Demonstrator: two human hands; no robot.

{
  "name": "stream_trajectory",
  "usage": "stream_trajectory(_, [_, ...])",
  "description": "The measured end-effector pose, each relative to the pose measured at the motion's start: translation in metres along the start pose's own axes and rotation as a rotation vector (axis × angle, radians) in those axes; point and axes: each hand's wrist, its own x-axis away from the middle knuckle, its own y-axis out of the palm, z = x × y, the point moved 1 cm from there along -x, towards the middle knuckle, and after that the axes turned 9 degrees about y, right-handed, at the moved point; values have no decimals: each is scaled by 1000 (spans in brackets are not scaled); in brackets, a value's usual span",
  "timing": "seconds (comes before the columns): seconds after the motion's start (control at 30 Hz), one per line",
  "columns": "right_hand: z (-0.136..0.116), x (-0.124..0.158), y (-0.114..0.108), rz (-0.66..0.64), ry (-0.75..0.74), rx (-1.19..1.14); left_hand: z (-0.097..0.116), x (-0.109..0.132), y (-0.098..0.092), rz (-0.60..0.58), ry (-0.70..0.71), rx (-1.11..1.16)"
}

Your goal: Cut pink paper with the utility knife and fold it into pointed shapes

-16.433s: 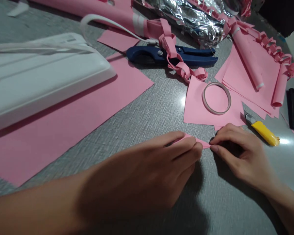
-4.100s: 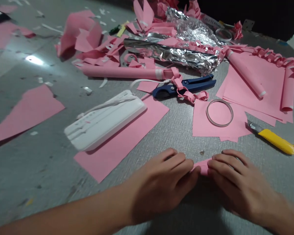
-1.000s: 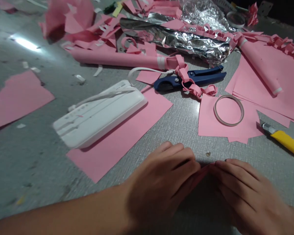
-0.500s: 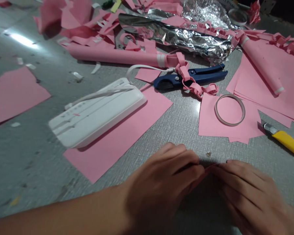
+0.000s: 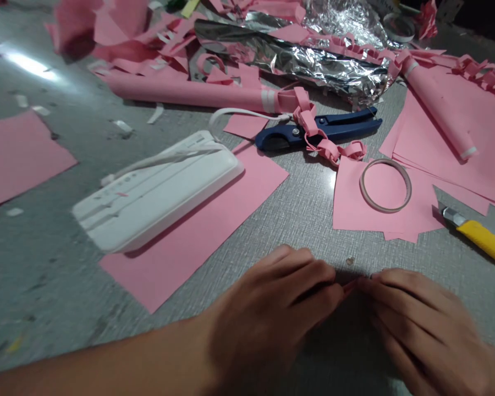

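Observation:
My left hand (image 5: 280,308) is closed near the bottom middle, its fingers curled round a piece of pink paper (image 5: 350,286). To the right, my right hand (image 5: 424,324) pinches the same paper with its fingertips. Only a thin sliver of the paper shows between the hands; my fingers hide the rest. Beyond them a tape ring (image 5: 363,192) lies on pink sheets (image 5: 346,214). A yellow utility knife (image 5: 484,239) with its blade toward the left lies to the right of the sheets.
A white power bank (image 5: 157,192) with a cable rests on a pink sheet (image 5: 148,286) at left. Blue-handled scissors (image 5: 338,129) lie partly under a pink paper chain (image 5: 330,149). Farther back are rolled pink tubes (image 5: 190,94), crumpled foil (image 5: 313,60) and paper scraps.
The view has shifted slightly, so the table things sit a little farther left. Both hands keep hold of the paper, and less of it shows between them.

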Motion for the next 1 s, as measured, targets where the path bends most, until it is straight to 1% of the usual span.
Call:
stream_trajectory(0.17, [3, 2, 4, -32, -8, 34, 0, 2, 1, 67, 46, -77])
stream_trajectory(0.3, [3, 0, 9, -73, -9, 71, 2, 2, -1, 25, 137, -146])
stream_trajectory(0.47, [2, 1, 12, -107, 12, 71, 4, 2, -1, 13, 132, -151])
stream_trajectory(0.57, [2, 0, 11, -95, -8, 72, 5, 3, 1, 28, 132, -144])
stream_trajectory(0.7, [0, -7, 6, -68, -39, 94, 6, 2, 4, 61, 80, -100])
stream_trajectory(0.83, [-3, -11, 3, -56, -41, 136, 8, 4, 5, 48, 26, -26])
stream_trajectory(0.93, [-4, -8, 4, -80, -44, 145, 13, 6, 5, 33, -45, 33])
stream_trajectory(1.0, [-4, -5, 5, -97, -43, 137, 18, 6, 5, 49, -83, 29])
